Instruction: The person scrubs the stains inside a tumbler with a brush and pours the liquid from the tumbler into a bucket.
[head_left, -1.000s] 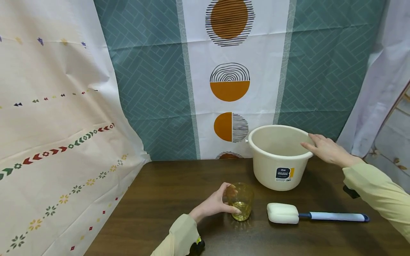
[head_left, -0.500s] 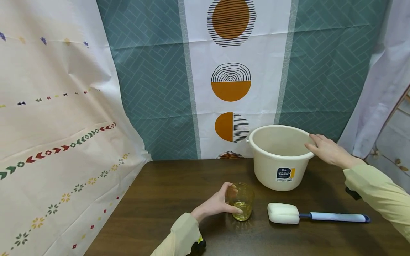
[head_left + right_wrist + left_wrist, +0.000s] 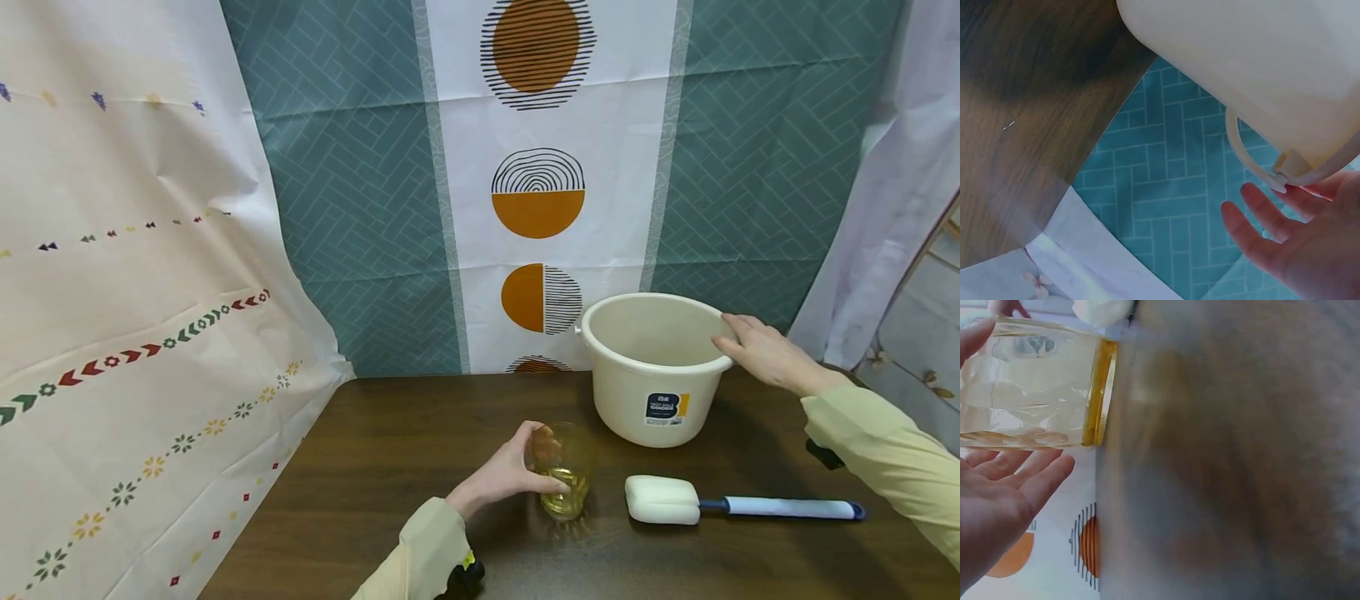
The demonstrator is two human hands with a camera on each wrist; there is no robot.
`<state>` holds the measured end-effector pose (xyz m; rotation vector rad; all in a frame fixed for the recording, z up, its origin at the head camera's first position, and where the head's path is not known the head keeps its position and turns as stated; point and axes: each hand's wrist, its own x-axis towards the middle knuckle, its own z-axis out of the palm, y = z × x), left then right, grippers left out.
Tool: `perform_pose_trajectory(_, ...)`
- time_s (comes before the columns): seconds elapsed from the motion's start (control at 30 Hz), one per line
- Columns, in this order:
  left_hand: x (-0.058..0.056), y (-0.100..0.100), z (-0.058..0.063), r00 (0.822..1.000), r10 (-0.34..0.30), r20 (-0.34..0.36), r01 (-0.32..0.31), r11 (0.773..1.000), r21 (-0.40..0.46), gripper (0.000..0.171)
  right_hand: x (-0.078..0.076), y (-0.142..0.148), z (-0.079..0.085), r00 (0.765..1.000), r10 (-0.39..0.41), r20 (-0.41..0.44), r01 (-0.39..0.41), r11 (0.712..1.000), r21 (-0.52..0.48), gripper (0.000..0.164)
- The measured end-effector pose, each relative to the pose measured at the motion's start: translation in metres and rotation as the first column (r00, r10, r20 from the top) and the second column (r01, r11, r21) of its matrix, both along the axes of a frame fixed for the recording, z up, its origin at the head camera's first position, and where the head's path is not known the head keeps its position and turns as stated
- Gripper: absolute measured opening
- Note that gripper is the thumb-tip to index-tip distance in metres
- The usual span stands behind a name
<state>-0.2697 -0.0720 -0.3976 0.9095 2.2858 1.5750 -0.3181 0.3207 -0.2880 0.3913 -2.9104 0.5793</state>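
My left hand (image 3: 506,477) holds a yellow-tinted drinking glass (image 3: 574,454) by its side, thumb near me and fingers around the far side. In the left wrist view the clear ribbed wall of the glass (image 3: 1035,387) and its thick amber base show, with the fingers (image 3: 1041,472) beyond it. My right hand (image 3: 772,354) rests at the right rim of a cream plastic bucket (image 3: 630,387). Seen from the right wrist, its fingers (image 3: 1263,215) are extended and spread beside the rim and the bucket's handle (image 3: 1238,144).
A sponge brush (image 3: 662,500) with a white head and pale blue handle lies on the brown wooden table (image 3: 420,417), in front of the bucket. Patterned cloths (image 3: 352,208) hang behind the table and down its left side.
The glass has shifted slightly and looks a little tilted in my left hand. My right hand stays at the bucket's rim, and the brush has not moved.
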Motion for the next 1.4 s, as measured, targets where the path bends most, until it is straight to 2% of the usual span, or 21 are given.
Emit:
perform_pose_trajectory(0.23,-0.007,-0.001,0.017,0.995,0.058,-0.082,-0.057,0.998,0.007,0.068,0.001,-0.001,0.001,1.0,-0.005,0.003,0.005,1.0,0.009,0.071)
perform_pose_trajectory(0.53,-0.019,0.002,0.047,0.977,0.143,-0.16,-0.142,0.99,0.018,0.065,0.003,0.0,0.002,1.0,-0.004,-0.01,0.004,0.999,0.041,0.07)
perform_pose_trajectory(0.7,-0.024,0.004,0.062,0.967,0.196,-0.163,-0.197,0.98,0.009,0.069,0.003,0.0,0.003,1.0,0.001,-0.023,0.001,0.997,0.077,0.069)
perform_pose_trajectory(0.87,-0.028,0.005,0.072,0.962,0.233,-0.139,-0.233,0.972,0.019,0.071,0.002,0.001,0.002,0.999,0.009,-0.054,-0.001,0.991,0.135,0.068)
perform_pose_trajectory(1.13,-0.04,0.01,0.085,0.957,0.259,-0.128,-0.255,0.966,0.043,0.07,0.001,0.003,0.003,0.998,0.006,-0.07,0.007,0.984,0.179,0.067)
perform_pose_trajectory(1.4,-0.051,0.022,0.111,0.944,0.259,-0.204,-0.261,0.965,0.02,0.072,0.001,0.0,0.005,0.998,-0.001,-0.059,0.012,0.983,0.186,0.067)
